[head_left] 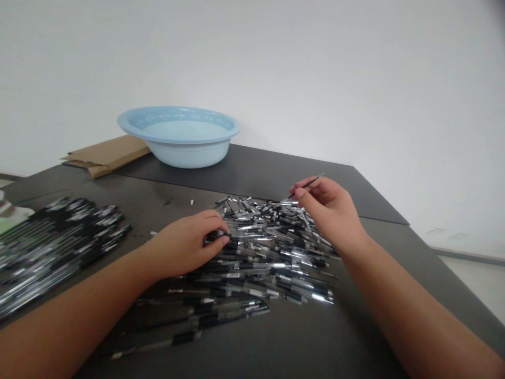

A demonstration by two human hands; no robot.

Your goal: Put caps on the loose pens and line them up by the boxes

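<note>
A loose heap of pens and pen parts [276, 263], black and clear, covers the middle of the dark table. At the heap's left side my left hand [193, 237] is closed, its thumb and forefinger pinched on what looks like a clear pen [246, 236] lying level; the fingers hide part of it. Above the heap's far right side, my right hand [329, 205] pinches a thin dark pen refill [311, 182] between thumb and fingers, tilted up to the right. Small clear and black pieces lie under that hand.
Many pens lie side by side in a second pile [59, 247] on the left. Behind stands a light blue basin [189, 152], beside a flat brown paper bag [114, 152]. A small white piece [192, 202] rests on the table [300, 342]. A white wall [315, 79] rises behind.
</note>
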